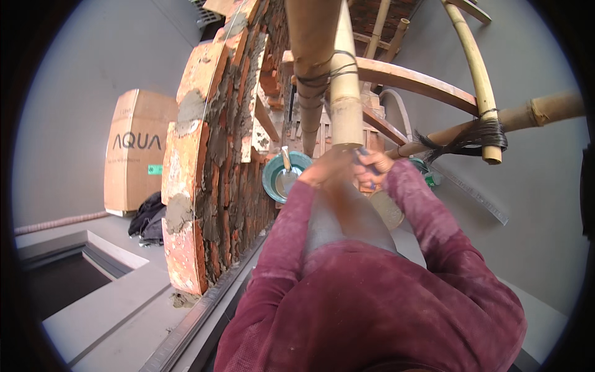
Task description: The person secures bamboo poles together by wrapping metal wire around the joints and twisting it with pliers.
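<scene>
My left hand [330, 166] is in front of my lap, smeared by motion, and its fingers cannot be made out. Just below it runs a reddish-brown blur [339, 201] that I cannot name. Close beside it, my right hand [375, 167] has its fingers curled in, with small dark bits showing between them; what it holds is too small to name. Both hands are near an upright bamboo pole [346, 105]. To the left of my left hand sits a green basin [269, 177] with a trowel [286, 159] in it.
A brick wall [186, 158] with patches of mortar and a taut string rises on my left. Beyond it are a cardboard box [139, 149] and a black bag [147, 218]. Bamboo scaffolding [446, 133] crosses ahead and right, tied with black cord [480, 137]. A metal straightedge [474, 195] lies right.
</scene>
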A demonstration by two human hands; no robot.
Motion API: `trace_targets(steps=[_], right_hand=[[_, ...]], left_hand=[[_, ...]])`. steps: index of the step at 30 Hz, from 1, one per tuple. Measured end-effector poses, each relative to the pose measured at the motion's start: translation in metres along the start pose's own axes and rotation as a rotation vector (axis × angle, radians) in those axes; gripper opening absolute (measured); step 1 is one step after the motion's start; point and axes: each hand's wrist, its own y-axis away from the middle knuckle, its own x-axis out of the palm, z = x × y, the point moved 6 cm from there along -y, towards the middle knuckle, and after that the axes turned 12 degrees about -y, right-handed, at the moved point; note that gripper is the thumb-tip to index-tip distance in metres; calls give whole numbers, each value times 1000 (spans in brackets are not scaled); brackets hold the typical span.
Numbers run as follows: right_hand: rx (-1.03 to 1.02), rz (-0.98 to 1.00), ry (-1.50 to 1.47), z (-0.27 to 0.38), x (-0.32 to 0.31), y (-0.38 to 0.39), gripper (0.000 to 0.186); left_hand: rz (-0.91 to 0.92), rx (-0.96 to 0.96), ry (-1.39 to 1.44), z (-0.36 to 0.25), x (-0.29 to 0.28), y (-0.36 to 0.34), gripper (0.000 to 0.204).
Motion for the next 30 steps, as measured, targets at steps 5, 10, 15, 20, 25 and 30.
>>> trace_targets(steps=[5,10,15,20,25,30], right_hand=[[-490,-29,414,-17,-22,-42,55],[-906,-441,1473,20,34,1,73],[-928,-1006,2171,39,63,33,53],[-583,-682,1650,39,44,18,39],[-194,70,46,7,12,7,33],[-456,-219,492,0,8,-21,37]], left_hand=[[-465,26,66,3,-68,69,68],[-936,377,-293,-124,-108,117,40],[-999,956,-607,-335,-38,114,57],[-1094,1245,-839,-428,6,104,56],[-1004,1290,-806,-435,17,95,54],[-892,1217,-795,-427,14,104,61]])
